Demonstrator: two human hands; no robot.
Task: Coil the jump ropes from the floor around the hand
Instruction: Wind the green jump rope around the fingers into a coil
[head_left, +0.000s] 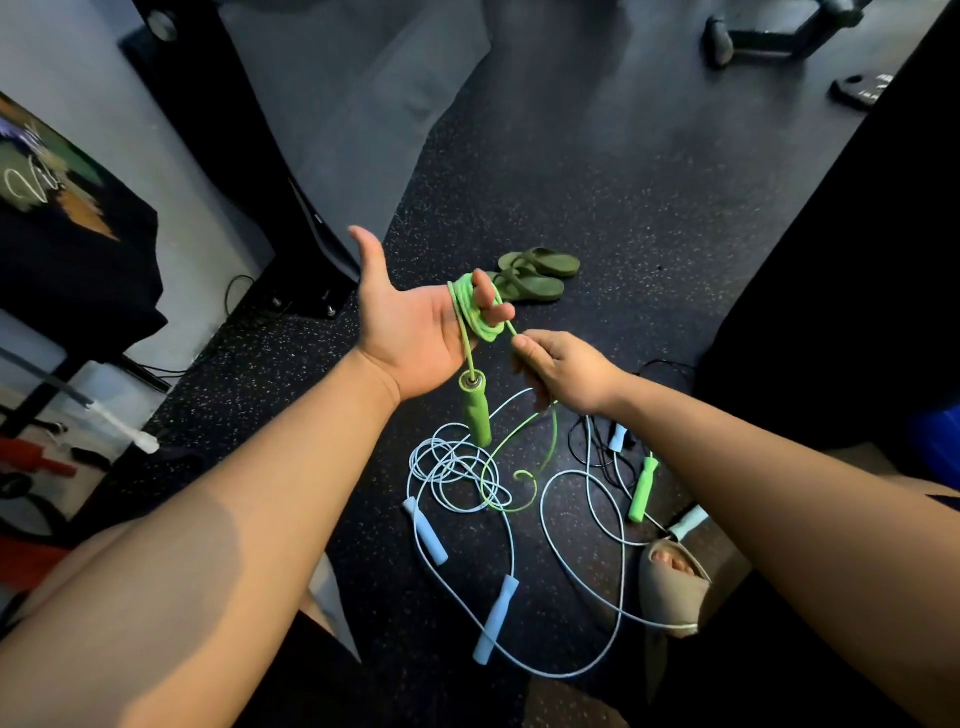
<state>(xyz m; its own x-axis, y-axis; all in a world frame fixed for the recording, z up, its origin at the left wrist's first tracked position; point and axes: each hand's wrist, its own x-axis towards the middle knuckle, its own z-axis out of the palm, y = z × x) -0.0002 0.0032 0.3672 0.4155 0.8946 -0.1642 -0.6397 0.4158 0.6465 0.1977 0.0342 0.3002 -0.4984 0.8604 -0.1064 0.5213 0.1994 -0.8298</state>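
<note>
Left hand (410, 332): being held palm up, thumb spread, fingers being ringed by coils of the green jump rope (475, 312); one green handle (478, 410) being dangled below the palm. Right hand (561, 371), beside the coil: the free strand is being pinched. Slack is being trailed downward from this nearer hand to the floor (623, 208), toward the second handle (643, 488). Blue jump ropes (428, 530) are lying beneath both hands.

Dim indoor view with a cool, bluish cast. A pale sheen lies across the floor (597, 171) at the top, where detail smears into blur. The centre is sharp (the green jump rope (469, 307) reads vivid). A soft shadow crosses the left forearm (218, 545). Edges bow from the wide lens.
</note>
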